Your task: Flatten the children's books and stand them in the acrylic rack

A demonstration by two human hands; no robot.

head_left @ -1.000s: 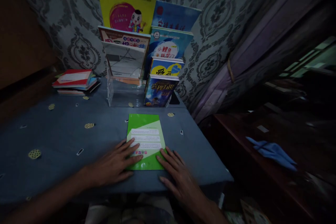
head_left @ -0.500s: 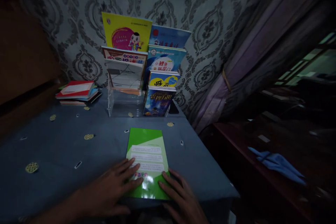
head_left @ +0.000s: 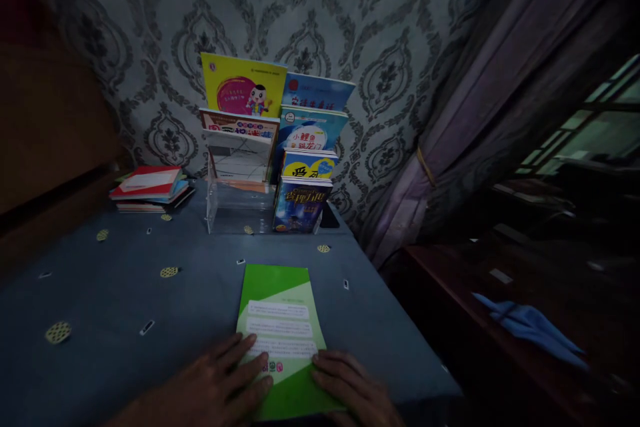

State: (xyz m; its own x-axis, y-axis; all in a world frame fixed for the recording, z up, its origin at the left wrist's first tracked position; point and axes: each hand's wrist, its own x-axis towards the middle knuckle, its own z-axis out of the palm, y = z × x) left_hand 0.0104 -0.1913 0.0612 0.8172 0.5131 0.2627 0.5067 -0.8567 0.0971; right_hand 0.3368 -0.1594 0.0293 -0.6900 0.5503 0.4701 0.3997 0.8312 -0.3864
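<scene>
A green book with white text boxes lies flat near the front edge of the blue tablecloth. Its printing looks upside down from here. My left hand rests on its lower left part, fingers spread over the cover. On the right edge of the book lies my right hand, its fingers stretched out. Neither hand grips anything. Beyond the book stands a clear tiered rack with several books, among them a yellow one at the back and a dark blue one in front.
A pile of books with a red one on top lies at the back left. A dark flat object sits beside the rack. Right of the table are a tied curtain and a blue cloth on a dark red surface.
The whole view has tilted up, so the table and rack sit lower in the picture. Both hands stay on the green book, with only slight shifts of the fingers.
</scene>
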